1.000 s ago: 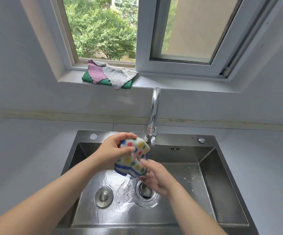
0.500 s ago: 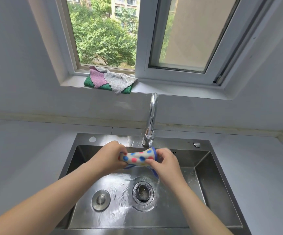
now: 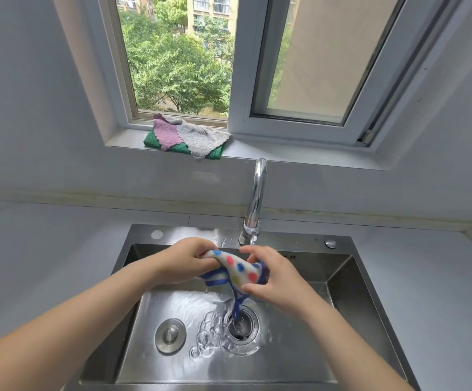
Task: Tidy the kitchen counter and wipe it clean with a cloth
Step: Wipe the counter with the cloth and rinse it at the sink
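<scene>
A white cloth with coloured dots and a blue border point(image 3: 236, 270) is held between both hands over the steel sink point(image 3: 350, 294). My left hand point(image 3: 185, 261) grips its left end with curled fingers. My right hand point(image 3: 274, 277) grips the right end, thumb and fingers round it. A blue corner of the cloth hangs down toward the open drain point(image 3: 241, 324). Water runs across the sink floor around the drain. The chrome tap point(image 3: 256, 198) stands just behind the hands.
A round drain plug point(image 3: 170, 334) lies on the sink floor left of the drain. Folded purple, grey and green cloths point(image 3: 186, 136) lie on the window sill. White counter point(image 3: 45, 249) extends on both sides of the sink.
The cloth has been worked between the hands: bunched under the tap, then rolled tight, now looser with a corner hanging. The hands have dropped slightly toward the drain.
</scene>
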The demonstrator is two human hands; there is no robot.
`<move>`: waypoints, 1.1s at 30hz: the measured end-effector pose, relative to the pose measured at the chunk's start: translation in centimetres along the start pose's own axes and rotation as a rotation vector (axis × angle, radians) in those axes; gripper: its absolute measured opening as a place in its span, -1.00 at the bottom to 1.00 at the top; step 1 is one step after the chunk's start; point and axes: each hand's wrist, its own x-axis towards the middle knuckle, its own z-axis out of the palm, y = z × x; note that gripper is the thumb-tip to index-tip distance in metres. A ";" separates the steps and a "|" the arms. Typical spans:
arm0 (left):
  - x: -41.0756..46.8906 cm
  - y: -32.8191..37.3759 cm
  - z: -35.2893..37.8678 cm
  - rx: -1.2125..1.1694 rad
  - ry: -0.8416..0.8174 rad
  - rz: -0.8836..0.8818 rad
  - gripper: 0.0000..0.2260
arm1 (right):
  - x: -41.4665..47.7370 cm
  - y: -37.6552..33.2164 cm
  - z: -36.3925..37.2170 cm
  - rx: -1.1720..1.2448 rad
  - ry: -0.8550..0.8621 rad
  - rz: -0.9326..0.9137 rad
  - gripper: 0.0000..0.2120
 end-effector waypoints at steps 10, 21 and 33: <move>-0.3 0.0 -1.8 -0.010 -0.045 -0.023 -0.74 | 0.8 -0.7 -0.8 0.002 0.098 0.024 -0.77; 0.4 0.6 -1.3 0.155 0.047 0.069 -0.68 | 1.3 -2.2 -1.1 0.355 0.195 0.203 -0.89; -0.3 -0.3 -1.6 -1.194 -0.191 -0.095 -0.79 | 1.2 -1.6 -2.8 0.998 0.100 0.193 -0.67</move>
